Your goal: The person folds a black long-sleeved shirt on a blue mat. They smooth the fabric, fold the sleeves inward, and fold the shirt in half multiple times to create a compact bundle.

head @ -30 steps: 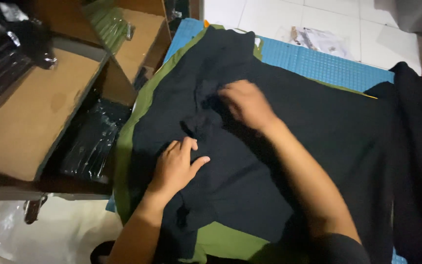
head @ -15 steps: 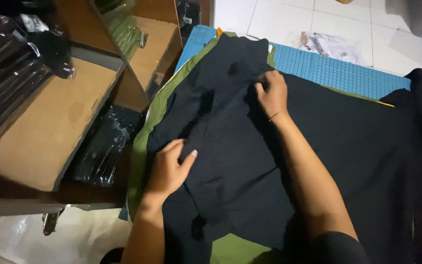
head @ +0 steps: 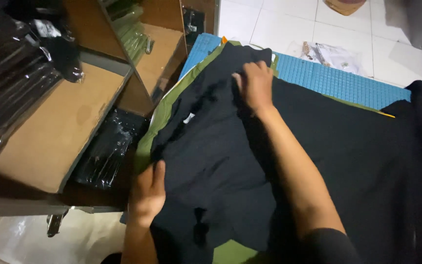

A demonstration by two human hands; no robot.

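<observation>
The black garment (head: 220,161) lies partly folded on the green cloth (head: 145,146) over the blue mat (head: 328,78), right hand (head: 255,85) pinching its far edge, left hand (head: 147,193) seemingly gripping the near side, fingers hidden; smoothing remains.

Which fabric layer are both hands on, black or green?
The black garment, the top layer. The green fabric only shows as an edge beneath it, along the left.
</observation>
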